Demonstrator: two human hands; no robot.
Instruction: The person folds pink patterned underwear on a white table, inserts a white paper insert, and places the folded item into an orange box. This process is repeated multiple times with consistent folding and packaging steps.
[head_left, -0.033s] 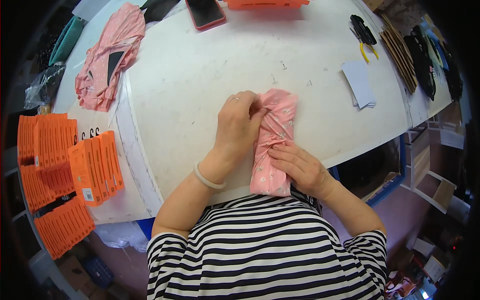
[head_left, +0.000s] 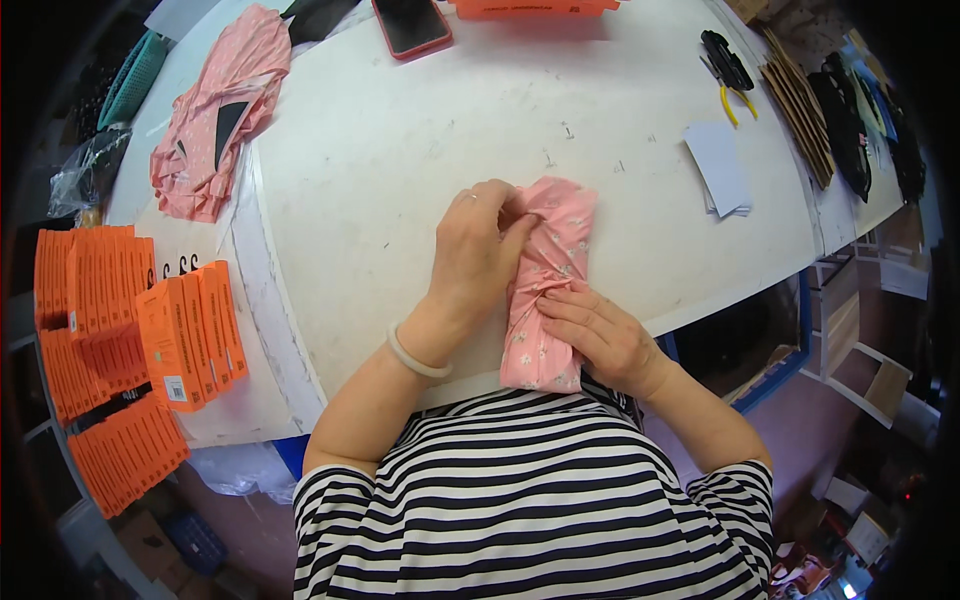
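Observation:
A folded pink floral cloth (head_left: 548, 345) lies lengthwise at the table's near edge, close against my striped shirt. Gathered creases run across its middle, and small white flowers dot it. My left hand (head_left: 478, 240), with a ring on one finger and a pale bangle at the wrist, pinches the cloth's upper left side between thumb and fingers. Lower down, the fingers of my right hand (head_left: 608, 340) lie stretched flat across the right side of the cloth; its thumb is mostly hidden.
Orange boxes (head_left: 195, 335) stand in rows at left. Beyond them are a crumpled pink cloth (head_left: 215, 110) and a green basket (head_left: 133, 82). A phone (head_left: 410, 27) lies at the far edge. White cards (head_left: 716, 168), yellow-handled pliers (head_left: 735, 100) and stacked cardboard (head_left: 797, 110) sit at right.

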